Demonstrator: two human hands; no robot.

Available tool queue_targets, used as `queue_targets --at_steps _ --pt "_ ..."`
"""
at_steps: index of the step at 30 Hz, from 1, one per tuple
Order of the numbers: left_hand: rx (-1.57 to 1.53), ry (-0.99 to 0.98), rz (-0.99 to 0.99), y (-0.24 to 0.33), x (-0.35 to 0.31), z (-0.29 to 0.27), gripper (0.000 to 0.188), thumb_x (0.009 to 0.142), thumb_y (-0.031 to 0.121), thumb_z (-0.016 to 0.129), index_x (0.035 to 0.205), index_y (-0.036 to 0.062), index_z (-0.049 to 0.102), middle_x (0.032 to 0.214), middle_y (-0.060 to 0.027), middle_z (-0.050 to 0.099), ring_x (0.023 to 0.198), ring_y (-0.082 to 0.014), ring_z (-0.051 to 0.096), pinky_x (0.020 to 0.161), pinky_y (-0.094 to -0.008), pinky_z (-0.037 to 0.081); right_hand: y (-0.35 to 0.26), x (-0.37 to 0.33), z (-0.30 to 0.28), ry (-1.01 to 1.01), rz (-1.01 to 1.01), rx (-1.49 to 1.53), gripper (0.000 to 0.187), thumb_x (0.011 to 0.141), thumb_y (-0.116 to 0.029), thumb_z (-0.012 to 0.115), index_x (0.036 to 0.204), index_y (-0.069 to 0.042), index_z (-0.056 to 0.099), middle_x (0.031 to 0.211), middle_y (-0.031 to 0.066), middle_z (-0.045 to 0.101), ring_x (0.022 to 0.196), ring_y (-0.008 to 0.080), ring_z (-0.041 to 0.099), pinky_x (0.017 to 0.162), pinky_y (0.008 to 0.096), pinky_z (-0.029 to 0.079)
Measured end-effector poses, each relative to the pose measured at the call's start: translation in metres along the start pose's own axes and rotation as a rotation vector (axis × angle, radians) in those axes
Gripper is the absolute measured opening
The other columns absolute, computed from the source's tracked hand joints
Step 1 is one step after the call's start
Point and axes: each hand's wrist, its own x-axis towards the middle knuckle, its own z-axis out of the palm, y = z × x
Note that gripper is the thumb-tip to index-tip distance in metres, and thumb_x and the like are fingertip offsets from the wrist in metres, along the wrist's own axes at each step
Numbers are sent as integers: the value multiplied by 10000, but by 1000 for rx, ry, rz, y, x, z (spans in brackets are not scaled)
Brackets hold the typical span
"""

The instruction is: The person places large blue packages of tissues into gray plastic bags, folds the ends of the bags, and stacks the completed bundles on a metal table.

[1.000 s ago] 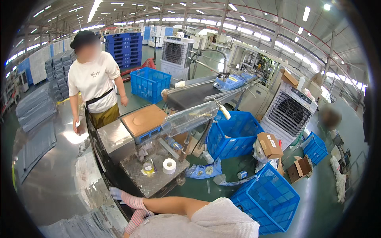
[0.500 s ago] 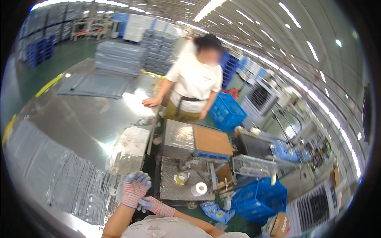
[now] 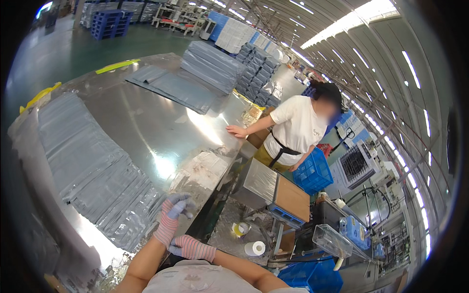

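My left hand [image 3: 173, 218], in a red-and-white striped glove with grey fingertips, is raised beside the metal table's near edge. Its fingers are loosely bent and apart, with nothing between them. Just below the left wrist is my right hand [image 3: 194, 247], in a matching glove. Its fingers curl in close to the left glove's cuff; their tips are partly hidden, and I cannot tell if they grip it. Nearest the left hand lies a long overlapping row of flat grey plastic bags [image 3: 97, 161] on the metal table [image 3: 141, 127].
Across the table a person [image 3: 298, 122] rests one hand on its edge. Farther back sit grey bag stacks [image 3: 210, 66]. To the right are a metal box [image 3: 256, 180], a brown board [image 3: 290, 199], a white paper roll [image 3: 254, 248], a tape roll [image 3: 241, 229] and blue crates [image 3: 312, 171].
The view has swung left and tilted, so the table and the person now sit farther right. My left fingers have spread slightly; my right hand stays by the left wrist.
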Motion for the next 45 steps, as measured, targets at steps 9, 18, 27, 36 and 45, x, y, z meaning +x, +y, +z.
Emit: queue_targets --at_steps 9,18,27,36,45 --pt "609 138 -315 0 -50 -95 255 819 225 591 947 8 626 708 -43 620 561 -93 544 496 -231 441 66 19 4 344 121 965 271 865 -180 553 1029 34 589 914 96 644 837 165 598 787 283 467" --pt "767 -8 -409 -27 -76 -86 233 821 178 608 942 -16 654 710 -48 633 608 -91 528 586 -237 451 85 10 -6 235 134 1636 463 881 -269 424 1225 40 431 1303 200 429 1232 316 388 1037 473 290" --pt "493 -59 -596 -12 -65 -75 211 839 198 616 914 3 650 740 -30 625 601 -88 549 537 -212 453 63 5 -24 91 36 1894 535 851 -302 434 1256 47 411 1344 220 374 1305 330 268 1058 507 207" --pt "-17 57 -440 -28 -72 -63 215 850 214 602 860 -1 616 690 -44 609 563 -115 560 514 -220 447 23 28 -34 -21 -306 2032 583 822 -290 480 1271 64 369 1388 243 281 1323 377 193 1092 514 130" --pt "533 5 -329 -7 -87 -48 227 861 208 547 791 3 616 599 -20 566 519 -93 504 478 -230 412 -5 30 -31 171 -134 1902 544 801 -263 527 1240 45 433 1351 227 358 1304 369 248 1095 503 135"
